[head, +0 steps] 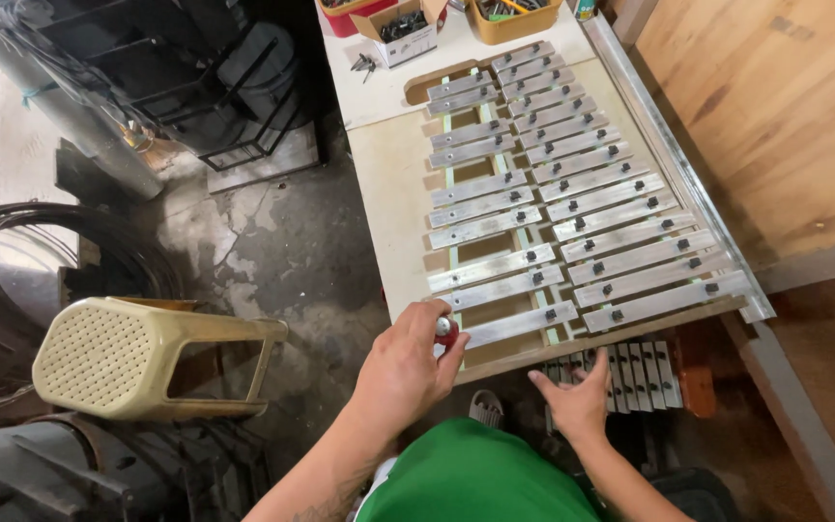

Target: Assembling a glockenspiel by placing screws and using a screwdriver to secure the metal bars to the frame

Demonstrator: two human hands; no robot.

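A wooden frame on a pale table carries two rows of metal bars fastened with dark screws. My left hand grips a tool with a red handle and a silver tip, right at the left end of the nearest bar. My right hand reaches with spread fingers toward a stack of loose metal bars lying below the table's near edge.
A cream plastic stool lies on its side on the concrete floor at left, beside coiled black cable. Boxes of screws and parts stand at the table's far end. A plywood sheet and a metal rail run along the right.
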